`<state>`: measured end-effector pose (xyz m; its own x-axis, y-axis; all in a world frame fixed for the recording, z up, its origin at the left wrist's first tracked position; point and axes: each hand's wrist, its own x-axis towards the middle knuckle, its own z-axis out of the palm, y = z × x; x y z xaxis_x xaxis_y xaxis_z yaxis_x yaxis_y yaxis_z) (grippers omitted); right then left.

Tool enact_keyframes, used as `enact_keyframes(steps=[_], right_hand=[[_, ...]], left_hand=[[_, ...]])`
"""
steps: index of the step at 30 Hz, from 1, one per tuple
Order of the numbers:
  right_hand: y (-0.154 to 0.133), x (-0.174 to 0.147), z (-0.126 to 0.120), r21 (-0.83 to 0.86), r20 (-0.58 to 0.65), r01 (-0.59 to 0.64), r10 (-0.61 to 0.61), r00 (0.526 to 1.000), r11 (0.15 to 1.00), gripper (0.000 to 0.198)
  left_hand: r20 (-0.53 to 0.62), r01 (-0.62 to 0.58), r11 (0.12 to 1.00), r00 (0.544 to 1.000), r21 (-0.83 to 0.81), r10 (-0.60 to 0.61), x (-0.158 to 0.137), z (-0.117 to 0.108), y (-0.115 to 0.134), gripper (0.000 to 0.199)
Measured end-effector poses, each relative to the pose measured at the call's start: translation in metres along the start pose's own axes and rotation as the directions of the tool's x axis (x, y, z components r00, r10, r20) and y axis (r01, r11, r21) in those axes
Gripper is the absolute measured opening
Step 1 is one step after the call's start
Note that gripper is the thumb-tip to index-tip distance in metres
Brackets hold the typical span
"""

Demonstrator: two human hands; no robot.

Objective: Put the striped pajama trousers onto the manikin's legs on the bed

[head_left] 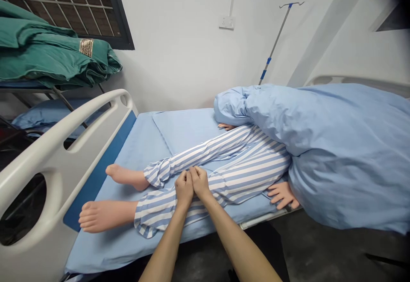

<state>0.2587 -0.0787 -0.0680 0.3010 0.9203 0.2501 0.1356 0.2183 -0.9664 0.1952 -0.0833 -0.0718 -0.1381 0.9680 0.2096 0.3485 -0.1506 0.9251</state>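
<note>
My left hand (184, 188) and my right hand (199, 181) are closed into fists, side by side and touching at the thumbs. No object shows in either one. Both are above the near leg of a pair of blue-and-white striped trousers (253, 175). A nursing manikin wears these trousers and lies on the bed, with its near foot (107, 216) and far foot (126, 176) bare. One manikin hand (282, 194) rests at the mattress edge. A light blue quilt (336, 137), folded back to the right, covers the upper body.
A white footboard (60, 145) with a blue panel closes the bed's left end. Light blue sheeting (182, 128) covers the mattress. Behind the bed stands an IV pole (275, 43). Green bedding (51, 51) is piled on a rack at upper left, beneath a barred window (64, 0).
</note>
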Motion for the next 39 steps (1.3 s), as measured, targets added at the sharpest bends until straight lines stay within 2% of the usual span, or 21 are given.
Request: enact_keyframes(steps=[5,9,13,21,27,30,34,39], right_hand=[[-0.004,-0.002,-0.004,-0.019,-0.015,-0.008,0.007,1.0,1.0,0.033],[-0.02,-0.001,-0.018,-0.053,-0.046,0.053,-0.055,0.997,0.997,0.034],[-0.03,0.009,-0.031,-0.077,-0.006,0.094,-0.095,0.995,0.993,0.035],[0.006,0.013,-0.038,-0.246,0.053,0.11,-0.1,0.994,0.963,0.037],[0.01,0.014,-0.041,-0.185,0.062,0.105,-0.095,0.994,0.977,0.037],[0.009,0.014,-0.042,-0.163,0.039,0.097,-0.092,0.995,0.982,0.036],[0.008,0.015,-0.044,-0.085,0.006,0.055,-0.055,0.998,0.995,0.036],[0.008,0.017,-0.047,0.038,-0.027,0.037,-0.036,0.999,0.999,0.034]], left_hand=[[0.015,-0.001,1.0,1.0,0.021,0.001,0.0,-0.001,0.002,0.03],[0.016,-0.014,1.0,1.0,0.024,0.013,0.0,0.0,0.001,0.031],[0.021,-0.035,0.999,0.999,0.01,0.035,-0.001,0.001,0.0,0.032],[0.045,-0.032,0.999,0.999,0.019,0.031,-0.004,-0.001,0.002,0.033],[0.105,-0.021,1.0,0.994,0.023,0.019,-0.002,0.001,0.005,0.033],[0.146,0.038,0.998,0.989,-0.056,-0.029,0.002,0.001,0.011,0.033],[0.166,0.094,0.976,0.984,-0.195,-0.061,0.003,0.004,0.033,0.033],[0.165,0.049,0.949,0.986,-0.311,0.003,0.002,0.023,0.058,0.033]])
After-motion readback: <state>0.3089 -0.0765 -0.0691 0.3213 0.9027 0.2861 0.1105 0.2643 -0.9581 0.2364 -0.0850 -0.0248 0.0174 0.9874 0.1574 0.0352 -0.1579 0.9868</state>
